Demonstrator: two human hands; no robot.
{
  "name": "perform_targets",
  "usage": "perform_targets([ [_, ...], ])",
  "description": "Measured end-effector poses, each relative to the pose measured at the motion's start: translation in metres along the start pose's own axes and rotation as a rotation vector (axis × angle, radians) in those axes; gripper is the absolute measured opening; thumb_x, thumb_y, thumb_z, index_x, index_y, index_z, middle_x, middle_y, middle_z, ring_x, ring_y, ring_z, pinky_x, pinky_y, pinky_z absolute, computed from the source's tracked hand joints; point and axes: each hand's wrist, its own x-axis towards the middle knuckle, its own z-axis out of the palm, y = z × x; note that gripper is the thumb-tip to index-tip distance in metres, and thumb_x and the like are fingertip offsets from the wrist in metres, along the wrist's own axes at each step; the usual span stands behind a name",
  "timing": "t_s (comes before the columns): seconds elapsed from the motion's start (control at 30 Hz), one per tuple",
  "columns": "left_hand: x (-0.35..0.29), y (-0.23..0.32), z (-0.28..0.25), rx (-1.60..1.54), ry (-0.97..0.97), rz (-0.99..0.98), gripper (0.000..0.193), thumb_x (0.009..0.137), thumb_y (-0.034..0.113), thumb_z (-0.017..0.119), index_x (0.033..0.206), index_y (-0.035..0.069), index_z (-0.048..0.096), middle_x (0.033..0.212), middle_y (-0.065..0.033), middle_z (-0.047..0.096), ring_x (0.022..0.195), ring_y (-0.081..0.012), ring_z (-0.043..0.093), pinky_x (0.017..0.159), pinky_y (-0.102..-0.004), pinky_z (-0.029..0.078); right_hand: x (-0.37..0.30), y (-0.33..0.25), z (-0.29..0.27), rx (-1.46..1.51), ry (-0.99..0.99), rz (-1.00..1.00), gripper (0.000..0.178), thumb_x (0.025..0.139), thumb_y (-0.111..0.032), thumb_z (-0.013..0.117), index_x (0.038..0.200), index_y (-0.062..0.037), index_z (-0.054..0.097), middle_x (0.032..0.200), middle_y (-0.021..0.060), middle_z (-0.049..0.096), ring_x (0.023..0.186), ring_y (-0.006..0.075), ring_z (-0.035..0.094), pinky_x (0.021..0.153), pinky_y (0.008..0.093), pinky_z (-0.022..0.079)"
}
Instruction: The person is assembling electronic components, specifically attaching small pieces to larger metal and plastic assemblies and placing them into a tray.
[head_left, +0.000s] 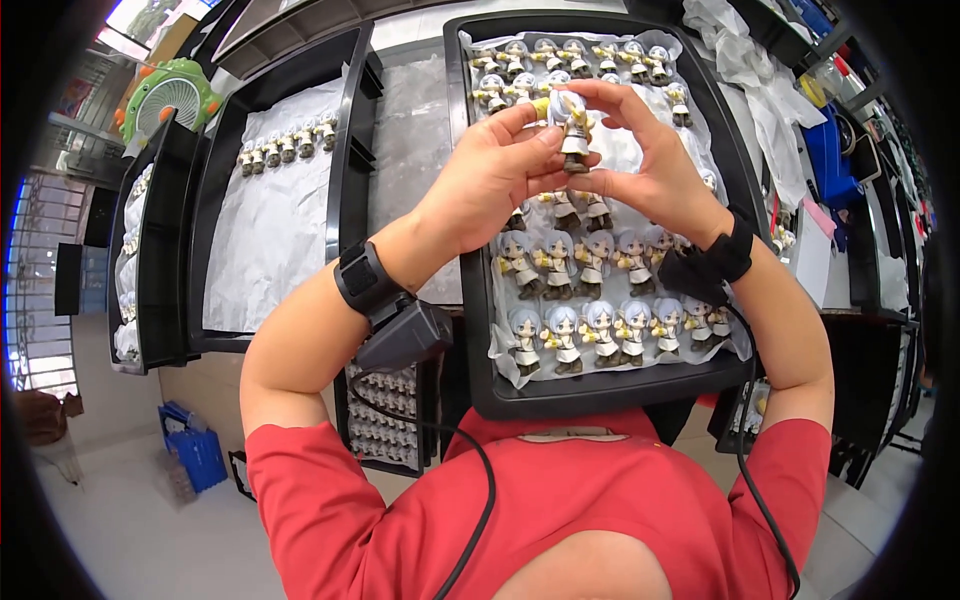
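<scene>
Nearest the body, a black tray [480, 330] lined with white paper carries rows of small grey-haired figurines [600, 330] standing upright. Two full rows stand along the tray's near edge, and more figurines [570, 55] line its far edge. The middle of the tray is partly hidden by the hands.

Both hands are raised above the centre of this tray and meet on a single figurine [575, 135], which is held clear of the paper and upright, its base pointing down.

- Left hand [490, 180]: thumb and forefinger are closed on the figurine's left side at about torso height; the remaining fingers are curled in.
- Right hand [650, 165]: the fingertips are pinched onto the head and upper body from the right, with the forefinger arched over the top.

Handling judgement: the figurine looks like light, rigid moulded plastic with a smooth painted finish. Thin projecting parts, such as the hair tips and arms, are likely to be fragile. The torso and the base appear to be the safest places to grip, with light pressure only.

Each wrist carries a black strap-mounted device [385, 300] with a cable trailing toward the body.

Farther left, a second black tray [350, 150] holds one short row of figurines [285, 148] near its far edge. A green fan [168, 95] stands beyond its far-left corner.
</scene>
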Motion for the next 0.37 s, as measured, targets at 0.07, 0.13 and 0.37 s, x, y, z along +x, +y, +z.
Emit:
perform_targets([
  [0.07, 0.0016, -0.0039, -0.0018, 0.004, 0.013, -0.006, 0.032, 0.091, 0.015, 0.051, 0.12, 0.003, 0.045, 0.108, -0.0122, 0.059, 0.102, -0.0223, 0.059, 0.089, -0.0303, 0.047, -0.0016, -0.0019, -0.0001, 0.006, 0.002, 0.009, 0.062, 0.07, -0.013, 0.073, 0.124, -0.0095, 0.044, 0.119, 0.0047, 0.053, 0.112, 0.0187, 0.05, 0.092, 0.0323, 0.037],
  [0.13, -0.0005, -0.0058, -0.0024, 0.01, 0.028, -0.009, 0.033, 0.091, 0.015, 0.052, 0.121, 0.004, 0.045, 0.108, -0.0124, 0.059, 0.103, -0.0224, 0.059, 0.089, -0.0303, 0.047, -0.0023, -0.0004, 0.0017, 0.037, 0.003, 0.007, 0.062, 0.07, -0.014, 0.073, 0.125, -0.0105, 0.044, 0.12, 0.0039, 0.053, 0.112, 0.0184, 0.05, 0.093, 0.0325, 0.037],
  [0.37, -0.0018, -0.0072, -0.0038, 0.023, 0.034, -0.011, 0.037, 0.09, 0.014, 0.053, 0.125, 0.004, 0.043, 0.112, -0.0136, 0.058, 0.105, -0.0232, 0.057, 0.09, -0.0301, 0.047, -0.0038, 0.0016, 0.0006, 0.112, -0.024, 0.073, 0.063, 0.071, -0.018, 0.073, 0.127, -0.0138, 0.042, 0.121, 0.0024, 0.052, 0.113, 0.017, 0.049, 0.093, 0.0339, 0.036],
])
